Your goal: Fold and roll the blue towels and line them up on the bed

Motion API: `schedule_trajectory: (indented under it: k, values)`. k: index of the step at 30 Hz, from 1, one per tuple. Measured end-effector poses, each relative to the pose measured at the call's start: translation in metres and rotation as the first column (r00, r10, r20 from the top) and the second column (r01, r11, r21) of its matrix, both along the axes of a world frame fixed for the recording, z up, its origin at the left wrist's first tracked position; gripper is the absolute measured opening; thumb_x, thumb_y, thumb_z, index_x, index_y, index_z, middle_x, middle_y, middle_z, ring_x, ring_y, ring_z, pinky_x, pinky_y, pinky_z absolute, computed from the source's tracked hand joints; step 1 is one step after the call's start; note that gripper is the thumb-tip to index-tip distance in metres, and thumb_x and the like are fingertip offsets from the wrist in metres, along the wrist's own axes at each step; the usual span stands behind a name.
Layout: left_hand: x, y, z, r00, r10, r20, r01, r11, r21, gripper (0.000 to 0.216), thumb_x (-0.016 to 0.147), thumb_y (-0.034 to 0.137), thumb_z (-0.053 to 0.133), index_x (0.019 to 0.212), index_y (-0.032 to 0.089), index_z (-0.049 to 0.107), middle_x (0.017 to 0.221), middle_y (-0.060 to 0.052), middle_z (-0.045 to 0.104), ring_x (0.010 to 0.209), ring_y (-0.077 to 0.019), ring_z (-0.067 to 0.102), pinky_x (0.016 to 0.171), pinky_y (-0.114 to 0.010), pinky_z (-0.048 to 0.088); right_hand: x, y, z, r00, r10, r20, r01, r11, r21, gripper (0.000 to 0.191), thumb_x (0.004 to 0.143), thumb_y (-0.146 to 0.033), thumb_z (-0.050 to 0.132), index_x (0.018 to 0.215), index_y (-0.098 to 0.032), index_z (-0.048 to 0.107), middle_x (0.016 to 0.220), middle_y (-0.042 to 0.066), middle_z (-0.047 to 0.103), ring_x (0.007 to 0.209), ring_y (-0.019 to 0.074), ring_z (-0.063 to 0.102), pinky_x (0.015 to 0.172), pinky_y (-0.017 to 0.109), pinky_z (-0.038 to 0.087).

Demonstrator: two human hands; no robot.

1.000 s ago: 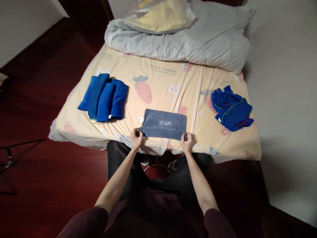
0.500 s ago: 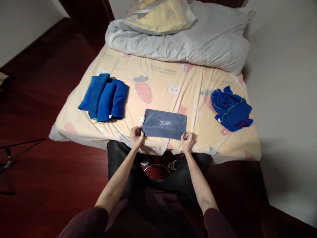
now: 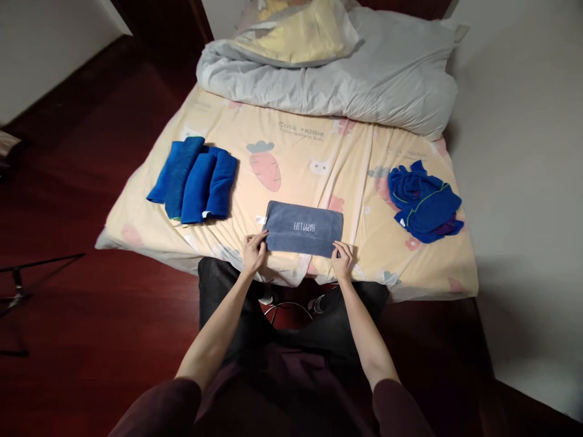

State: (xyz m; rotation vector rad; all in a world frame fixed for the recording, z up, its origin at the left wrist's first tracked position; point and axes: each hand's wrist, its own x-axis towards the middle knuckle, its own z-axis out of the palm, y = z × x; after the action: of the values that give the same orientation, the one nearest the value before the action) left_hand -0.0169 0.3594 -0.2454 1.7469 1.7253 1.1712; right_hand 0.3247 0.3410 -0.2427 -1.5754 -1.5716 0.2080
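Observation:
A grey-blue towel (image 3: 304,229) lies flat as a rectangle near the bed's front edge. White "HAPPY LIFE" lettering on it reads upside down, and a white tag (image 3: 260,220) sticks out on its left. At the towel's near left corner my left hand (image 3: 255,250) is closed, thumb and fingertips on the edge. My right hand (image 3: 342,260) pinches the near right corner the same way. The undersides of both corners are hidden by my fingers.
Several rolled or folded blue towels (image 3: 197,182) lie side by side at left. To the right is a crumpled blue cloth pile (image 3: 426,200) with green edging. A grey quilt (image 3: 319,91) and a yellow bag-like bundle (image 3: 305,39) lie at the back of the patterned bed (image 3: 291,164).
The towel's near strip, creased and gripped before, now lies smooth. My fingers have shifted slightly at both corners, with the fingertips stretched further along the edge.

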Motion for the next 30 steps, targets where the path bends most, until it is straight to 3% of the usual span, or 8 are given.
schedule_trajectory:
  k: [5, 10, 13, 18, 24, 30]
  values:
    - [-0.008, 0.005, 0.004, 0.997, -0.071, 0.017, 0.072, 0.996, -0.054, 0.035, 0.096, 0.036, 0.056, 0.124, 0.024, 0.073, 0.131, -0.008, 0.071, 0.121, -0.0295, 0.057, 0.11, -0.05, 0.044, 0.0, 0.002, 0.006, 1.0, -0.001, -0.002, 0.001, 1.0, 0.026, 0.031, 0.095, -0.017, 0.049, 0.098, -0.02, 0.08, 0.1, 0.011, 0.079, 0.099, 0.0228, 0.071, 0.093, 0.042, 0.059]
    - [-0.022, 0.007, 0.015, 0.975, -0.218, 0.04, 0.221, 0.967, -0.126, 0.06, 0.078, 0.045, 0.078, 0.133, 0.023, 0.067, 0.137, -0.012, 0.067, 0.129, -0.0337, 0.055, 0.113, -0.052, 0.043, 0.004, -0.002, 0.014, 0.997, 0.069, 0.016, -0.069, 0.998, -0.009, 0.026, 0.096, -0.028, 0.055, 0.104, -0.019, 0.077, 0.107, 0.012, 0.077, 0.106, 0.0247, 0.069, 0.1, 0.045, 0.055]
    - [-0.03, 0.008, 0.016, 0.958, -0.282, 0.053, 0.286, 0.951, -0.115, 0.069, 0.071, 0.04, 0.082, 0.135, 0.022, 0.065, 0.138, -0.013, 0.066, 0.131, -0.0341, 0.055, 0.111, -0.051, 0.047, 0.009, -0.006, 0.017, 0.988, 0.137, 0.071, -0.136, 0.99, -0.025, 0.029, 0.096, -0.034, 0.058, 0.115, -0.02, 0.074, 0.118, 0.012, 0.073, 0.116, 0.0264, 0.063, 0.106, 0.046, 0.05]
    - [-0.032, 0.011, 0.01, 0.968, -0.241, 0.069, 0.247, 0.964, -0.097, 0.062, 0.07, 0.028, 0.073, 0.132, 0.021, 0.067, 0.129, -0.013, 0.07, 0.123, -0.0306, 0.06, 0.104, -0.047, 0.052, 0.015, -0.012, 0.022, 0.959, 0.209, 0.191, -0.192, 0.976, -0.101, 0.048, 0.091, -0.042, 0.066, 0.133, -0.02, 0.065, 0.132, 0.013, 0.066, 0.124, 0.0308, 0.056, 0.11, 0.049, 0.043]
    - [-0.029, 0.013, 0.014, 0.973, -0.19, 0.135, 0.207, 0.97, -0.126, 0.049, 0.075, 0.025, 0.065, 0.123, 0.021, 0.071, 0.13, -0.012, 0.071, 0.12, -0.0289, 0.063, 0.099, -0.045, 0.054, 0.015, -0.014, 0.021, 0.953, 0.207, 0.223, -0.184, 0.976, -0.117, 0.061, 0.081, -0.024, 0.064, 0.141, -0.019, 0.06, 0.137, 0.013, 0.064, 0.126, 0.0319, 0.055, 0.112, 0.051, 0.042]
    - [-0.028, 0.013, 0.015, 0.97, -0.135, 0.203, 0.165, 0.976, -0.139, 0.035, 0.076, 0.024, 0.063, 0.109, 0.02, 0.075, 0.127, -0.012, 0.073, 0.113, -0.0273, 0.066, 0.094, -0.043, 0.055, 0.016, -0.011, 0.014, 0.983, 0.182, 0.031, -0.18, 0.982, -0.06, 0.056, 0.079, -0.007, 0.048, 0.13, -0.02, 0.069, 0.13, 0.009, 0.07, 0.125, 0.0259, 0.058, 0.111, 0.044, 0.049]
